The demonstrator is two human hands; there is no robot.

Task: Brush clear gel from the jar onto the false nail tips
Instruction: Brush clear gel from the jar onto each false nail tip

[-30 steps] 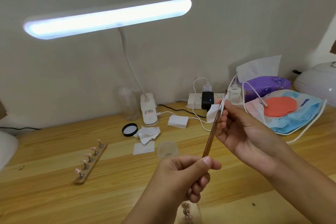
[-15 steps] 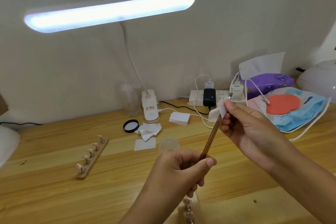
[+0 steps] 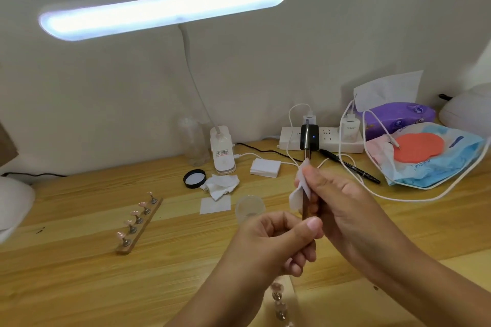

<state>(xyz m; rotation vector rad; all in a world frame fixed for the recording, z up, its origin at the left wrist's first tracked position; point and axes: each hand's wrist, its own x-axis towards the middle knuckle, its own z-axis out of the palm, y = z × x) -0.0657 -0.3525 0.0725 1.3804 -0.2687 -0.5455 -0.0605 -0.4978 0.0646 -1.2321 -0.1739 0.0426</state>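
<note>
The brush (image 3: 307, 142) stands almost upright in mid-air above the worktop (image 3: 79, 273), metal ferrule and bristle end pointing up and away from me. I cannot make out whether the bristles carry any gel. The open jar (image 3: 249, 207) sits on the worktop just behind my left hand (image 3: 277, 244), its black lid (image 3: 194, 178) lying apart to the left beside some crumpled wipes (image 3: 221, 186). The false nail tips (image 3: 136, 214) stand in a row on a wooden strip (image 3: 148, 216) well to the left of the jar. A second strip of tips (image 3: 279, 302) shows partly at the bottom edge, below my left wrist.

I judge that I am wiping the brush clean, so brushing gel onto a tip has not begun in this view. My left hand is curled round the lower end of the brown handle, thumb on top, holding it steady. My right hand (image 3: 342, 210) comes in from the right with its palm turned towards the left. Its thumb and fingers pinch a small white wipe (image 3: 299, 191) wrapped round the shaft just above the left hand.

Next I should put the wipe down, tip the bristle end over and down, and bring it to the jar's mouth. Both hands are bunched close in front of the jar, so I would move the left one aside first to avoid knocking it. After loading, the reach to the left strip crosses bare worktop.
</note>
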